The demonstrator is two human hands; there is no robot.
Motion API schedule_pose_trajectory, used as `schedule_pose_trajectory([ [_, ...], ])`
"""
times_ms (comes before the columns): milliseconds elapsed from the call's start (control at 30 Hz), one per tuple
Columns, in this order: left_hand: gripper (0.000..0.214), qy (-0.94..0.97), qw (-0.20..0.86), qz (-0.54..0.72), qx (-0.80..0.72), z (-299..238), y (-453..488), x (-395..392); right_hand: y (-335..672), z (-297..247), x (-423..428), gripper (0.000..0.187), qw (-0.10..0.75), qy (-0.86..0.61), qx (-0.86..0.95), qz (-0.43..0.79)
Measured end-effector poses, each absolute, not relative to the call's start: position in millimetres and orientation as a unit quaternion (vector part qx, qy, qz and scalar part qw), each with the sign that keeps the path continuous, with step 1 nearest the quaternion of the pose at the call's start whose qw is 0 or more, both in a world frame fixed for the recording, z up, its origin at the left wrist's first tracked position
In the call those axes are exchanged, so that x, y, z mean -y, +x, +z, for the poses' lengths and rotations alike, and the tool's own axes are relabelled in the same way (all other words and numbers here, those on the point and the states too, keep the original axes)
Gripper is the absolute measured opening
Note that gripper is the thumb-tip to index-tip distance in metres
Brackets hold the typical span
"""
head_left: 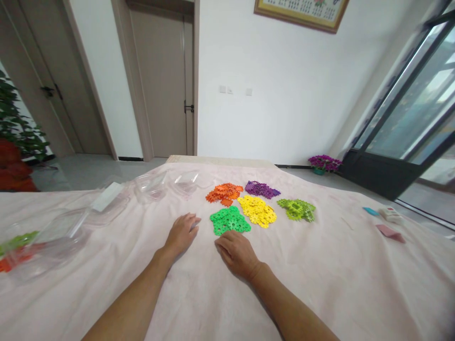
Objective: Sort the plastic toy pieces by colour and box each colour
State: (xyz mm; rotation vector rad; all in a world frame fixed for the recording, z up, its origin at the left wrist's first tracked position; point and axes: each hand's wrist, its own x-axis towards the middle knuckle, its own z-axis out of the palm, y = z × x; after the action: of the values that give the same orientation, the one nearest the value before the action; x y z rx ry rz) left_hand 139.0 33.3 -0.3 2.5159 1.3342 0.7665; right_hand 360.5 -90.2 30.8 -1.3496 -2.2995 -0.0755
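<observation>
At the upper right, a framed panel [300,10] carries rows of dark characters too small to read, and the top edge of the frame cuts it off. A small white box [391,215] near the right edge has a red mark, with any lettering illegible.

On the pink cloth [313,274] over the counter, flower-edged plastic pieces lie heaped by colour around the centre: green pieces [230,220] nearest, yellow pieces [259,211], orange pieces [224,193], purple pieces [262,189] and lime pieces [297,210]. Overlap hides many of them.

The left hand [182,233] rests on the cloth left of the green heap, fingers loosely bent; a greyish patch by its thumb is unclear, so I cannot tell whether it holds anything. The right hand [237,253] is curled at the heap's lower edge, its fingertips hidden, its grip likewise uncertain.

Clear containers [150,187] stretch leftward, their outlines lost in glare; coloured contents [19,248] at the left edge are cropped.
</observation>
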Motion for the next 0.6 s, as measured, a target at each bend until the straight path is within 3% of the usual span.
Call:
schedule_pose_trajectory([
  [600,0.037,0.848,0.096,0.264,-0.450,3.0,138.0,-30.1,363.9,24.3,85.0,0.026,0.259,-0.475,0.841,0.018],
])
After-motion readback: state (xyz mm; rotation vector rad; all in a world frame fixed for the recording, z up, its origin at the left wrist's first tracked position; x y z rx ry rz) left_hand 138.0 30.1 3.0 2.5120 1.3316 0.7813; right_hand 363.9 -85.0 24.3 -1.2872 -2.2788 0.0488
